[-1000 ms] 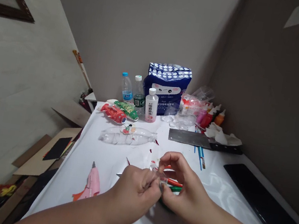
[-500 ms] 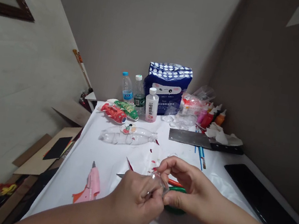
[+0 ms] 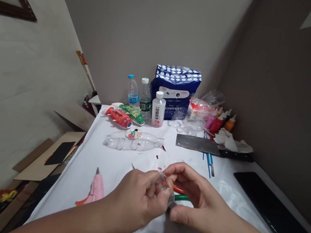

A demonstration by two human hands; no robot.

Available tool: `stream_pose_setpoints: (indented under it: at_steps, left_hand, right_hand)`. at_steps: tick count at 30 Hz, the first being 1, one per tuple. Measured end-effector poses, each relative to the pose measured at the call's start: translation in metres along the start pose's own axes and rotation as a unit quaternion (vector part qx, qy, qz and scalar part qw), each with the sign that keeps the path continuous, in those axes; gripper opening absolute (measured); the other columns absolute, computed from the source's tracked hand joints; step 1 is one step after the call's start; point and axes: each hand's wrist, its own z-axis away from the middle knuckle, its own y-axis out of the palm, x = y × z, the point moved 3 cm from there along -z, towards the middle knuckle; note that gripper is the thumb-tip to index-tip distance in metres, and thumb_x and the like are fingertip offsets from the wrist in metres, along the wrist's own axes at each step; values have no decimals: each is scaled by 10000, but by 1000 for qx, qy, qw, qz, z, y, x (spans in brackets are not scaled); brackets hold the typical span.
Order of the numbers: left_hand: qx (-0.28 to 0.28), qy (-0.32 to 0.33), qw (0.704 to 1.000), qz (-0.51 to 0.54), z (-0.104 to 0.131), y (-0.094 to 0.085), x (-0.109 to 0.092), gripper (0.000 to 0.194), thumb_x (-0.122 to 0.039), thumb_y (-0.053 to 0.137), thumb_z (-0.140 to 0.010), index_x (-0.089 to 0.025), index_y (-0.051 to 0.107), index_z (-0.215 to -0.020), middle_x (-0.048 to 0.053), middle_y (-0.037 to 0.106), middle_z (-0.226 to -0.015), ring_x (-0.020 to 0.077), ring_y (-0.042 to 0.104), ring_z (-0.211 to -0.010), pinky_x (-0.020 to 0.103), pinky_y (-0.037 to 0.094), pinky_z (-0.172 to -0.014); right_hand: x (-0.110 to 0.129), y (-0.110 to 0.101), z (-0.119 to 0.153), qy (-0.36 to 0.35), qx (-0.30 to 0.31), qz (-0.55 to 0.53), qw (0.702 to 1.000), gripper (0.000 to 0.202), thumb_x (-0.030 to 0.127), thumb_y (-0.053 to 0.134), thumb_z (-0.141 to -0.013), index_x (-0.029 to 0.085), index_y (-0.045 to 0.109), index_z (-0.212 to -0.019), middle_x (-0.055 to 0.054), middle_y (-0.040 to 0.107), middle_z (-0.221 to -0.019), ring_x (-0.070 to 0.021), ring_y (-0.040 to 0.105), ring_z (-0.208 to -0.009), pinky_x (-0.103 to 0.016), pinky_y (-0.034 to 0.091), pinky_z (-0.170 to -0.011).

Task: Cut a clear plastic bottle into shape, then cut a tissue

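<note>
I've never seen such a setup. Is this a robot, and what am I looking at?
No robot: these are one person's bare hands, seen by a camera worn on the head, looking forward and down. The left hand pinches a clear plastic piece; the right hand is curved close beside it, though whether it grips is hard to tell. Beyond, partly hidden, are a red handle and a green handle. On the white-covered table lie a pink tool, a clear bottle, a cleaver, a red fish and a green fish. At the back stand three bottles and a blue bag.
</note>
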Motion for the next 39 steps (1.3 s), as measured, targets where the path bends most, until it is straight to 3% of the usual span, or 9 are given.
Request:
stream_pose_setpoints:
  at_steps: [5, 11, 16, 21, 25, 33, 39]
  left_hand:
    - [22, -35, 999, -29, -1, -6, -7, 264, -338, 405, -896, -201, 627, -861, -19, 651, -708, 124, 524, -589, 228, 288, -548]
    - [-3, -47, 999, -24, -2, -2, -5, 264, -246, 409, -869, -216, 635, -734, -22, 680, -732, 138, 551, -631, 222, 234, -541]
    - [25, -33, 999, -1, -2, 0, -6, 239, -134, 422, -794, -191, 590, -633, -32, 623, -636, 111, 496, -566, 210, 233, -509]
    - [38, -61, 997, 26, 0, 4, 0, 178, -146, 435, -772, -189, 557, -650, -52, 510, -558, 90, 386, -492, 205, 205, -460]
    - [21, -65, 998, 11, -1, 4, 0, 177, -156, 441, -771, -182, 565, -648, -48, 497, -546, 89, 396, -494, 204, 223, -460]
    - [-7, -83, 996, 36, -3, 3, -1, 178, -134, 454, -753, -174, 616, -689, -65, 432, -514, 71, 344, -462, 193, 227, -453]
    - [-15, -45, 997, 60, -3, 4, 2, 173, -117, 454, -746, -169, 613, -703, -63, 443, -528, 74, 364, -478, 196, 268, -469]
  right_hand:
    - [-5, 5, 1, -4, -7, -9, 1000, 508, 289, 807, -692, 251, 484, -1082, -13, 573, -1050, -184, 540, -1041, -355, 384, -946]
    - [-20, 9, -2, 17, -52, -42, 998, 559, 370, 852, -606, 246, 493, -1016, 9, 587, -942, -179, 556, -936, -317, 416, -831]
    - [-27, 15, -5, 42, -73, -33, 996, 630, 210, 875, -554, 242, 457, -1023, 55, 532, -805, -138, 518, -785, -277, 412, -745]
    - [-27, 19, -4, 29, -103, 22, 994, 478, 60, 714, -654, 235, 447, -1009, 61, 477, -770, -117, 474, -715, -265, 409, -706]
    - [-27, 20, -5, 1, -117, 44, 992, 453, 13, 601, -674, 238, 444, -1034, 59, 448, -768, -116, 466, -712, -264, 422, -712]
    - [-24, 19, -5, 10, -148, 35, 988, 443, 73, 566, -693, 239, 508, -1099, 12, 516, -850, -163, 576, -851, -346, 478, -842]
    - [-18, 19, -5, -4, -170, 89, 981, 392, 117, 580, -713, 240, 578, -1085, -34, 608, -955, -199, 624, -918, -347, 517, -839]
